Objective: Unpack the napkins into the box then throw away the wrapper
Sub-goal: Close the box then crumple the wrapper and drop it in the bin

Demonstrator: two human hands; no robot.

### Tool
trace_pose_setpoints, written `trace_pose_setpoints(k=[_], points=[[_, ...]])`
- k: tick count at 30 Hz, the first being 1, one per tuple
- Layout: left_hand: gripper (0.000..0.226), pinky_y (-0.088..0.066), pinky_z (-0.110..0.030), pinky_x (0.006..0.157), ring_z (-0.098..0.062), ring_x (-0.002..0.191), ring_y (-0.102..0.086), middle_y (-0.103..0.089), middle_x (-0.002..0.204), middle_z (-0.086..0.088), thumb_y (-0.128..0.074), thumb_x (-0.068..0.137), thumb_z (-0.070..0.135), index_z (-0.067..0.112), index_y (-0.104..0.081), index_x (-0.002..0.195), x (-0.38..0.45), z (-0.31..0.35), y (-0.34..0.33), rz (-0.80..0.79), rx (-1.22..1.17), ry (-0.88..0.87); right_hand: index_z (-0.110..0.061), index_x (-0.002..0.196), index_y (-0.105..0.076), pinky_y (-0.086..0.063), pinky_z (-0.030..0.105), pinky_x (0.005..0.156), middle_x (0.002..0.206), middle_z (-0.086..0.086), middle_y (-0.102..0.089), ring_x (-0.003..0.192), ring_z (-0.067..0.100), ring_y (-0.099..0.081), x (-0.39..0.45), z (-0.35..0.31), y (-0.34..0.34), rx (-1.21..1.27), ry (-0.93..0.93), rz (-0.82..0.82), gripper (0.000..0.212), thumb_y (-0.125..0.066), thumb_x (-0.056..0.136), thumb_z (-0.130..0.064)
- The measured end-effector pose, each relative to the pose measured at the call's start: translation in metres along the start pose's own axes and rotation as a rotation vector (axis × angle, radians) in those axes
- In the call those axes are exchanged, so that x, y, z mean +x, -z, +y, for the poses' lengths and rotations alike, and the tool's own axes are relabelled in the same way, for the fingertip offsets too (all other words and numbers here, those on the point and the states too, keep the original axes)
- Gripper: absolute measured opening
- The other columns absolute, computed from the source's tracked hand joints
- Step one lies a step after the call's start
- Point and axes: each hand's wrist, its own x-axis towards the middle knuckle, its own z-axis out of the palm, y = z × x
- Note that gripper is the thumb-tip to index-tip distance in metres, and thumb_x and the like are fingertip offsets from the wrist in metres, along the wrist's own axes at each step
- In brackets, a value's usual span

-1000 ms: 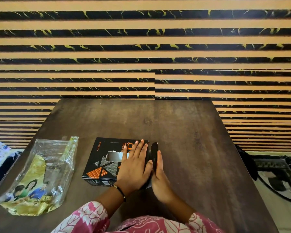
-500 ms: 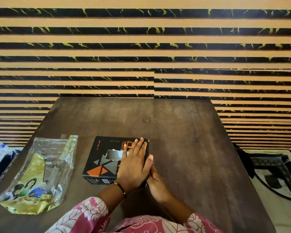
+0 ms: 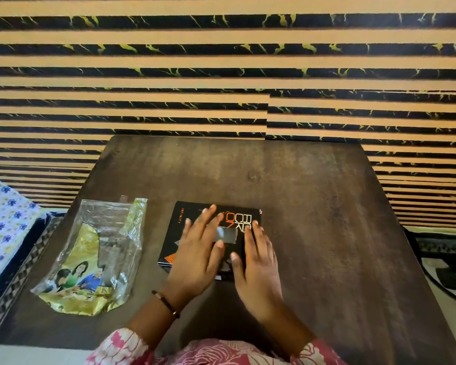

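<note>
A black box [image 3: 187,227] with orange print lies closed on the brown table [image 3: 313,206], a pale slot in its lid showing between my hands. My left hand [image 3: 198,256] lies flat on the lid's left half, fingers spread. My right hand [image 3: 258,264] lies flat on the lid's right half and near edge. Neither hand grips anything. The empty clear and gold wrapper [image 3: 95,259] lies crumpled on the table to the left of the box, apart from it. No napkins show outside the box.
A striped black and tan wall stands right behind the table's far edge. A blue flowered cloth [image 3: 3,233] lies off the table's left side. A patterned mat [image 3: 448,267] covers the floor at the right.
My right hand has moved from the box's right side up onto the lid. My left hand has slid left on the lid. The side flap that stood open is now shut.
</note>
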Motion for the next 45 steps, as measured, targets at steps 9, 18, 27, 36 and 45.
trace_pose_setpoints(k=[9, 18, 27, 36, 45], points=[[0.066, -0.015, -0.052, 0.114, -0.018, 0.144, -0.008, -0.018, 0.156, -0.005, -0.027, 0.088, 0.048, 0.014, -0.022, 0.145, -0.002, -0.056, 0.007, -0.092, 0.353, 0.147, -0.008, 0.141, -0.033, -0.033, 0.047, 0.107, 0.149, 0.011, -0.037, 0.139, 0.024, -0.032, 0.031, -0.011, -0.019, -0.354, -0.118, -0.084, 0.078, -0.01, 0.088, -0.062], [0.065, -0.028, -0.052, 0.111, -0.025, 0.141, -0.024, -0.03, 0.151, -0.011, -0.029, 0.087, 0.044, 0.008, -0.031, 0.141, 0.107, -0.076, -0.003, -0.061, 0.372, 0.123, -0.006, 0.139, -0.036, -0.049, 0.04, 0.096, 0.147, 0.013, -0.04, 0.136, 0.026, -0.038, 0.143, 0.007, -0.017, -0.393, -0.098, -0.084, 0.079, -0.009, 0.09, -0.061], [0.068, -0.025, -0.05, 0.113, -0.026, 0.143, -0.017, -0.022, 0.154, -0.011, -0.021, 0.087, 0.046, 0.008, -0.023, 0.144, 0.216, -0.107, -0.007, -0.06, 0.342, 0.093, -0.011, 0.147, -0.017, -0.047, 0.037, 0.095, 0.156, 0.007, -0.021, 0.145, 0.019, -0.015, 0.255, 0.021, -0.022, -0.426, -0.054, -0.021, 0.077, -0.016, 0.087, -0.059], [0.068, -0.022, -0.045, 0.116, -0.027, 0.143, -0.019, -0.027, 0.152, -0.015, -0.023, 0.088, 0.046, 0.005, -0.028, 0.142, 0.288, -0.135, -0.01, -0.021, 0.341, 0.043, -0.012, 0.147, -0.012, -0.045, 0.039, 0.098, 0.159, 0.004, -0.01, 0.146, 0.017, -0.004, 0.327, 0.024, -0.025, -0.436, -0.064, -0.007, 0.073, -0.024, 0.091, -0.056], [0.071, -0.016, -0.045, 0.116, -0.026, 0.144, -0.01, -0.019, 0.155, -0.013, -0.017, 0.087, 0.047, 0.005, -0.021, 0.144, 0.298, -0.134, -0.008, -0.071, 0.354, 0.053, -0.015, 0.148, -0.009, -0.029, 0.039, 0.111, 0.159, 0.003, -0.007, 0.146, 0.017, -0.002, 0.338, 0.028, -0.022, -0.404, -0.081, -0.049, 0.072, -0.028, 0.092, -0.055]])
